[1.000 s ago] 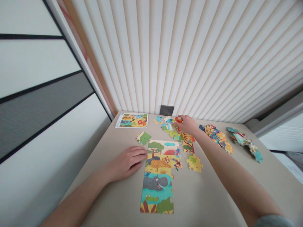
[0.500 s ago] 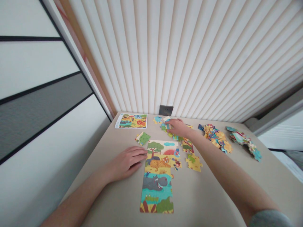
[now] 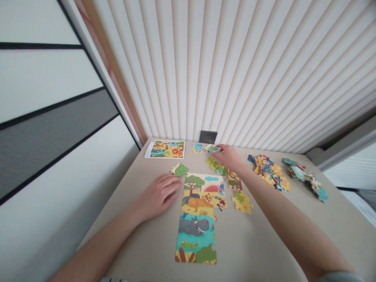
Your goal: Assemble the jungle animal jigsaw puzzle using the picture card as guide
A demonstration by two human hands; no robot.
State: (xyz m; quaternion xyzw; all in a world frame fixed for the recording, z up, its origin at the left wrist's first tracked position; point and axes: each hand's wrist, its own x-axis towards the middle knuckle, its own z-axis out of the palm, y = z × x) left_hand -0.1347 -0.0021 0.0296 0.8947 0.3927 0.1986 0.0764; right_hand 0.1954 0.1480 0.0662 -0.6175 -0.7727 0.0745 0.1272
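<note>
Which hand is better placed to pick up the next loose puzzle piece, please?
Probably the right hand: its fingers touch a loose puzzle piece near the far edge of the table. The left hand rests beside the assembled puzzle, close to one green piece.

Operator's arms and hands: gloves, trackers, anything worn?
The left hand and right hand are bare, with no gloves, cables or markers visible. The forearms are bare too. A grey sleeve shows at the bottom edge of the view, at the upper end of the right arm.
</note>
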